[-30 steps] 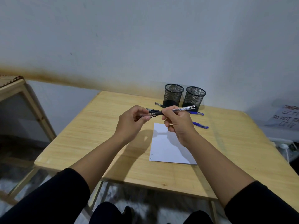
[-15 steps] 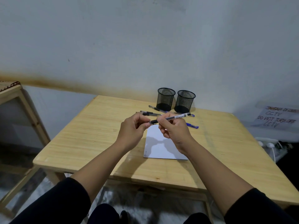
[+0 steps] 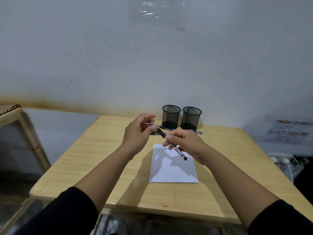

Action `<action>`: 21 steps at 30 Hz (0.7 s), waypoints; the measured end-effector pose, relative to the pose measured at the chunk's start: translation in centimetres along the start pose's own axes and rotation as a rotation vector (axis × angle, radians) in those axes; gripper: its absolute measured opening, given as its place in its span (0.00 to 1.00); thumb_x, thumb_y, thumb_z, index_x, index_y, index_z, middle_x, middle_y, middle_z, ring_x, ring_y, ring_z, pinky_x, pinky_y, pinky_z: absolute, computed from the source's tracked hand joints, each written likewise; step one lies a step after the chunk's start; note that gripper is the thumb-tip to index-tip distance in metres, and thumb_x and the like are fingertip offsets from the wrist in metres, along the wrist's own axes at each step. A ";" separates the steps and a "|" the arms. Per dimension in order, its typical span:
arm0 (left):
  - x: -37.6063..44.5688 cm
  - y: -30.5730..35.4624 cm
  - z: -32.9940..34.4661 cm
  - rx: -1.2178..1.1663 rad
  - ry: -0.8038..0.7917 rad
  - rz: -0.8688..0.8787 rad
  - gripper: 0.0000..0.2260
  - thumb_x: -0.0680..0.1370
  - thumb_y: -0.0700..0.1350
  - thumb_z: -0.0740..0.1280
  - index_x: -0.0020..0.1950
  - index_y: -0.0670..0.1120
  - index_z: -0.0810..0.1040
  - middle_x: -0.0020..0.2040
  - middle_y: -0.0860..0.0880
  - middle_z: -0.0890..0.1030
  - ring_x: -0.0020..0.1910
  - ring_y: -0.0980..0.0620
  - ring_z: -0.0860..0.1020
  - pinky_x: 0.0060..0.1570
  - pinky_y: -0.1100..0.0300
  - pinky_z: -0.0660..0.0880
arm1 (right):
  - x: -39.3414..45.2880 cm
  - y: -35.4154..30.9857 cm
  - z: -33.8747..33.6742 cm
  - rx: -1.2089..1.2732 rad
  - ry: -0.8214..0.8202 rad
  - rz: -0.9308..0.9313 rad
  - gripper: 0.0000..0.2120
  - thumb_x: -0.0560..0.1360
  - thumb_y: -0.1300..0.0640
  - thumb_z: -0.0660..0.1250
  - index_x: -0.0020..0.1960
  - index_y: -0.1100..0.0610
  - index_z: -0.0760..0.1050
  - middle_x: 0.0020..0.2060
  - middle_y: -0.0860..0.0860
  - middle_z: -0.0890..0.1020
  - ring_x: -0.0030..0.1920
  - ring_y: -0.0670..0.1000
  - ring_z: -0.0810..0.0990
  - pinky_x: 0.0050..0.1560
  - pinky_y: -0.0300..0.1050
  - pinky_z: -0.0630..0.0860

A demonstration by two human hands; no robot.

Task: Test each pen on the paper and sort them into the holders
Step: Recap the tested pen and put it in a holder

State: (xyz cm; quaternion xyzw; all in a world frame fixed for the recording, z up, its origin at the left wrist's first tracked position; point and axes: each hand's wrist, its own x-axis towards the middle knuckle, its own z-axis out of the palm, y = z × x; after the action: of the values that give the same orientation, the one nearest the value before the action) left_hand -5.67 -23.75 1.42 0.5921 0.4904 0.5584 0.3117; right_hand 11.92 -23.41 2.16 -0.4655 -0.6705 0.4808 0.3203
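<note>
My right hand (image 3: 185,141) holds a clear-barrelled black pen (image 3: 177,150) above the top of the white paper (image 3: 172,168). The pen slants, its back end pointing toward me and its black grip toward my left hand (image 3: 138,133). My left hand pinches a small cap-like piece (image 3: 151,123) at the pen's front end; I cannot tell whether the two are apart. Two black mesh holders (image 3: 171,116) (image 3: 191,118) stand side by side at the table's far edge. A black pen (image 3: 163,127) and a blue pen (image 3: 198,132) lie in front of them, partly hidden by my hands.
The wooden table (image 3: 94,160) stands against a white wall. A wooden frame (image 3: 25,133) is at the left. At the right are a handwritten sign (image 3: 289,131) and white plugs with cables (image 3: 281,161) near the floor.
The pen has swung from nearly level to slanting, its back end now toward me. My left hand rose slightly with the pen's front end. The view has tilted upward.
</note>
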 end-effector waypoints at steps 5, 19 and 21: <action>4.2 1.3 2.6 -0.114 0.059 0.007 0.11 0.73 0.39 0.69 0.53 0.50 0.78 0.46 0.52 0.83 0.47 0.59 0.81 0.42 0.76 0.74 | 3.6 -1.3 -2.2 -0.103 0.010 -0.068 0.04 0.76 0.59 0.65 0.45 0.52 0.78 0.38 0.48 0.83 0.35 0.42 0.75 0.34 0.35 0.68; 17.5 -5.1 7.8 0.234 0.058 -0.060 0.15 0.75 0.48 0.67 0.61 0.49 0.76 0.60 0.51 0.79 0.59 0.54 0.76 0.60 0.59 0.72 | 19.1 -1.3 -10.4 -0.161 0.524 -0.111 0.06 0.72 0.56 0.71 0.48 0.56 0.79 0.35 0.50 0.81 0.40 0.50 0.80 0.42 0.39 0.73; 18.3 -6.7 8.5 0.282 0.044 -0.107 0.20 0.75 0.50 0.67 0.66 0.49 0.72 0.65 0.49 0.75 0.64 0.50 0.73 0.64 0.54 0.70 | 20.8 -0.3 -10.7 -0.211 0.535 -0.095 0.06 0.72 0.55 0.71 0.48 0.55 0.79 0.34 0.48 0.80 0.40 0.49 0.79 0.40 0.36 0.72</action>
State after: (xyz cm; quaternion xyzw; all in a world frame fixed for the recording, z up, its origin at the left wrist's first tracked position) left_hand -0.94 -3.03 0.23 0.5907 0.6014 0.4794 0.2441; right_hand 13.67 -0.35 5.59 -0.5746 -0.6296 0.2527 0.4579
